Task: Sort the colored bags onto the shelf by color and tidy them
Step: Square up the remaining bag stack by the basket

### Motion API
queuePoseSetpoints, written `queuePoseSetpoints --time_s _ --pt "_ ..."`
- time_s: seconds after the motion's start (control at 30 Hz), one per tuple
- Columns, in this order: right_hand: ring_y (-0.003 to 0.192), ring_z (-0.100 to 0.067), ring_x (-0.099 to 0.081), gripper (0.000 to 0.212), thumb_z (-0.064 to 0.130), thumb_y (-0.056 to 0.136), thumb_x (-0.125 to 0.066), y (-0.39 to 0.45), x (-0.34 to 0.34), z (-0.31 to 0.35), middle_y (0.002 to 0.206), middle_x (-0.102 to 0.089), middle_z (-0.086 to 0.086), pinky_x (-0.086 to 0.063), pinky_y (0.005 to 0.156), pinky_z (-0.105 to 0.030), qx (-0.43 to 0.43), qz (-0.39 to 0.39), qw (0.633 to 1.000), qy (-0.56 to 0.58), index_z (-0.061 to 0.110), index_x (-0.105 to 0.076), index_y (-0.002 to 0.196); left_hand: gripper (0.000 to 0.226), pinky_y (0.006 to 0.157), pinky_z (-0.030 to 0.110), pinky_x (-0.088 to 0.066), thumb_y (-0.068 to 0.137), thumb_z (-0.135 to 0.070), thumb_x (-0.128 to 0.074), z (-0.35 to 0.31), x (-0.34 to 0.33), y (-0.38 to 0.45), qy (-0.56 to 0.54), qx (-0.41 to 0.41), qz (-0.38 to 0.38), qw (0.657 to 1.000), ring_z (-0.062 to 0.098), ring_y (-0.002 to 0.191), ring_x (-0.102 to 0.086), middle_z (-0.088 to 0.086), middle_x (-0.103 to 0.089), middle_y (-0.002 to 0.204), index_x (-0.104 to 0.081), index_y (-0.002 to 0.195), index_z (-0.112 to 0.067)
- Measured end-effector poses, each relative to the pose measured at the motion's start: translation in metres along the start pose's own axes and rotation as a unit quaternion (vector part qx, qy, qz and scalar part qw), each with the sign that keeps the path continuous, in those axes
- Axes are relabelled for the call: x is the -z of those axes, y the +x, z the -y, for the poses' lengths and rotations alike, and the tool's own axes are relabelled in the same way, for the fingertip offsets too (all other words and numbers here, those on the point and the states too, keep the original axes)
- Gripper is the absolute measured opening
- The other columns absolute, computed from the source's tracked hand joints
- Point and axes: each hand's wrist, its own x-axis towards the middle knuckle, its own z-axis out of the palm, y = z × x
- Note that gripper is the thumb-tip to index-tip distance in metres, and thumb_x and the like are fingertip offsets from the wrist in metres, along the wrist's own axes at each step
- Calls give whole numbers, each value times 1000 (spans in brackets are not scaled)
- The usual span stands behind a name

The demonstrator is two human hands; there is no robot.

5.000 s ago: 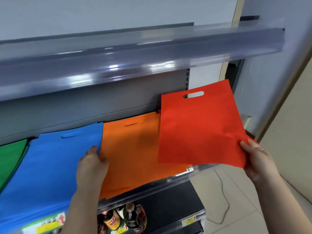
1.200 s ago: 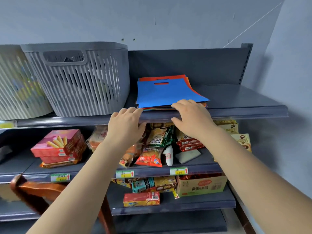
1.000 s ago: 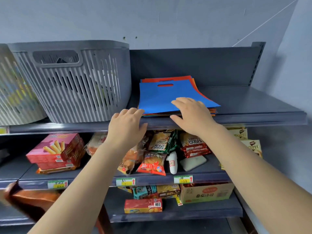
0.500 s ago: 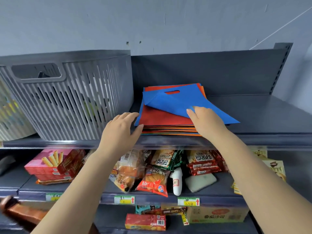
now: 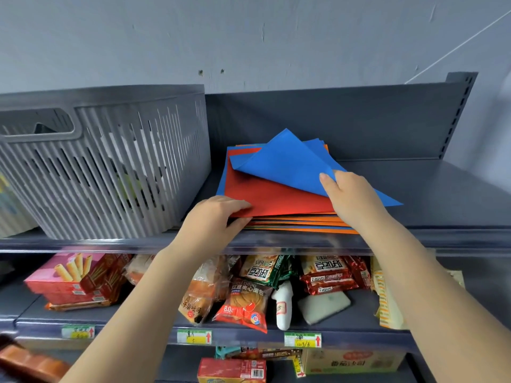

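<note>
Fingers of the right hand (image 5: 351,200) pinch the near edge of the blue bag (image 5: 287,164), peeled up and folded back off the stack of bags (image 5: 290,221); fingers of the left hand (image 5: 213,219) curl round the stack's near left corner, thumb under, fingertips on the red bag (image 5: 271,197) now uppermost. Stack: orange, blue and red edges, lying flat on the top shelf (image 5: 442,194), just beside the grey slatted basket (image 5: 110,167). Lower shelf: snack packets (image 5: 243,305), pink biscuit box (image 5: 74,277).

grey wall (image 5: 249,37), dark metal shelving (image 5: 442,189)
</note>
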Motion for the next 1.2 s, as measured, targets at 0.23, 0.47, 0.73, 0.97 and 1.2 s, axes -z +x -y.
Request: queuePoseSetpoints --time_s 0.23,0.47,0.73,0.97,1.2 --pt "72 -13 -52 32 34 103 -29 -12 5 4 78 -56 1 -39 66 -33 37 35 998 -44 26 -52 81 36 80 17 -39 86 -33 -47 -1 5 -6 -35 -20 -40 998 13 100 -62 -4 -71 104 -71 110 -22" --pt "103 -23 -57 41 43 101 -27 -45 9 14 112 -64 -1 -43 73 -32 82 66 983 -151 24 -56 123 40 80 18 -45 88 -37 -42 -4 10 -28 -37 -69 -130 988 6 95 -58 -7 -73 96 -74 102 -18" --pt "124 -9 -47 53 62 84 -43 -82 31 14 130 -57 12 -37 96 -29 28 -27 998 50 29 -60 122 26 84 2 -41 79 -5 -71 -4 26 -76 -180 -22 -218 959 -14 93 -55 -24 -60 94 -69 103 -16" --pt "128 -22 -43 49 25 91 -59 -92 22 6 140 -47 -6 -35 100 -33 -148 -90 970 169 9 -46 135 30 93 26 -47 79 -16 -56 -3 36 -85 -607 291 -147 725 12 110 -58 1 -61 116 -64 108 -19" --pt "86 -23 -62 44 -11 85 -58 -103 20 21 90 -61 -14 -51 66 -30 -241 -93 862 436 -22 -40 123 68 71 32 -60 85 -1 -64 -6 46 -81 -565 359 -101 736 17 82 -67 6 -56 118 -29 144 1"
